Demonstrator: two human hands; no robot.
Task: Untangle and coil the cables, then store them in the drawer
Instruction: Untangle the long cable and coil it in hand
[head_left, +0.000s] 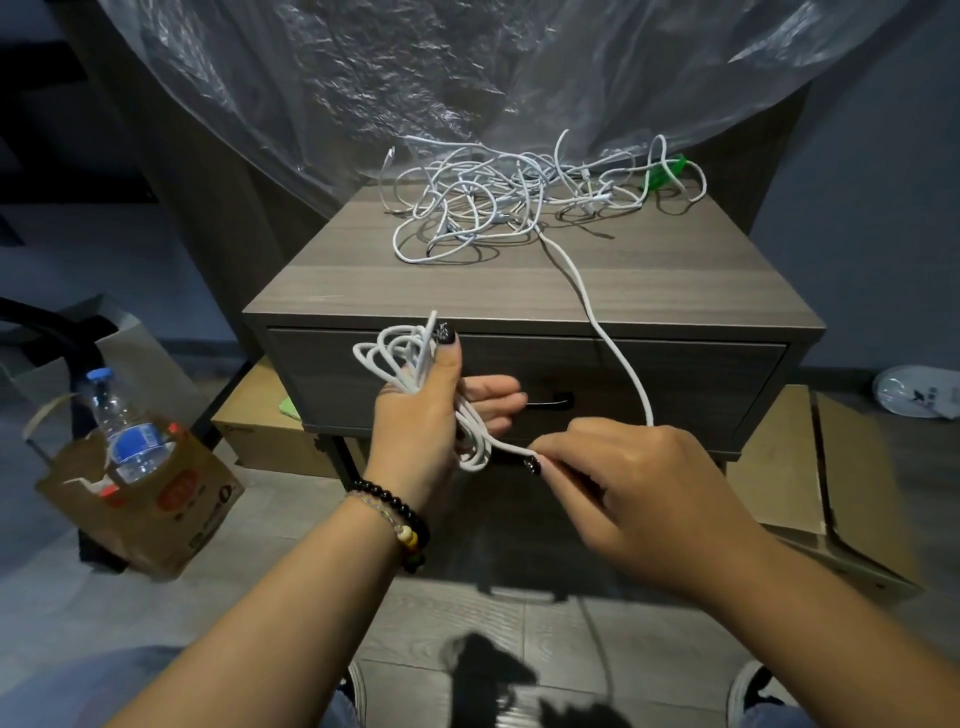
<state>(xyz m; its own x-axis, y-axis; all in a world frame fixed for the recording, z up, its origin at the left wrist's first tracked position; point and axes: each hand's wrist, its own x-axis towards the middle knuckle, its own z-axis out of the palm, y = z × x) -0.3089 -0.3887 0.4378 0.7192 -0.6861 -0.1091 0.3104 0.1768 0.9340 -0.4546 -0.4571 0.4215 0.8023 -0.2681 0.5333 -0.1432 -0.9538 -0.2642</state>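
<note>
grey nightstand (519, 291), tangled white cables (519, 197), left hand (421, 415) gripping coil (400, 353), right hand (639, 493) pinching cable

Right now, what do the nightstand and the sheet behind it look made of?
Nightstand: looks like grey wood-grain laminate or veneer, matte, with streaked grain bands; solid wood can't be ruled out. Sheet: thin clear plastic film, glossy, crinkled with bright highlights.

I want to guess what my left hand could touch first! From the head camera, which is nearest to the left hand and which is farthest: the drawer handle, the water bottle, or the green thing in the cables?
From the left hand:
1. Drawer handle, just to its right on the drawer front.
2. Water bottle, off to the left in a paper bag on the floor.
3. Green thing, far back right on the cabinet top, among the tangled cables.
</note>
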